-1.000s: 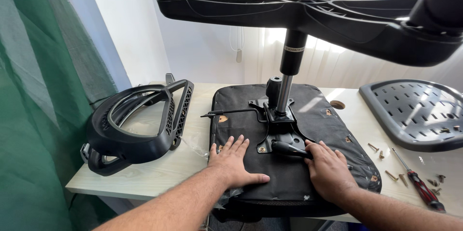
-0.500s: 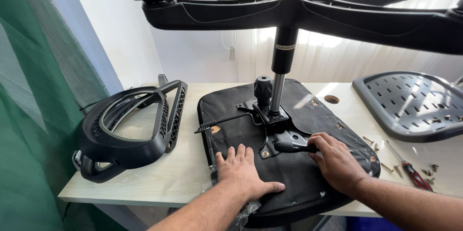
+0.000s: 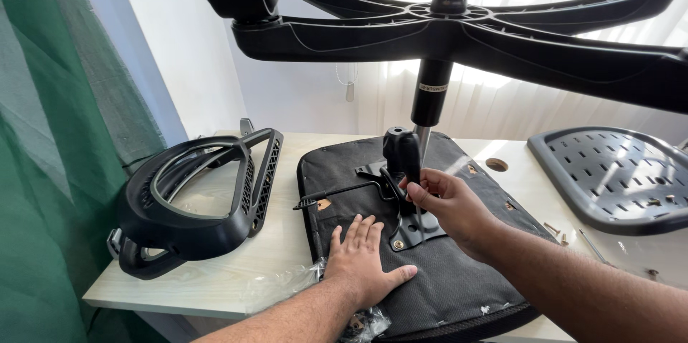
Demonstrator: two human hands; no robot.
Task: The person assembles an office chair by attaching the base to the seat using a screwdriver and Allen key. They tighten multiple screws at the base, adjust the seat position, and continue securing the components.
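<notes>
We see the upturned black seat cushion (image 3: 430, 271) lying on the table (image 3: 236, 271). The right hand (image 3: 448, 203) grips the black lever (image 3: 401, 156) of its mounting plate; the left hand (image 3: 362, 260) presses flat, fingers spread, holding nothing.

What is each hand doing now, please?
Left hand: open, flat on black fabric seat cushion.
Right hand: closed around black screwdriver handle.

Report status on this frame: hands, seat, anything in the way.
Left hand flat on upturned seat cushion. Right hand gripping the black knob at the seat mechanism. Wheeled chair base overhead on its gas cylinder, crowding the view.
</notes>
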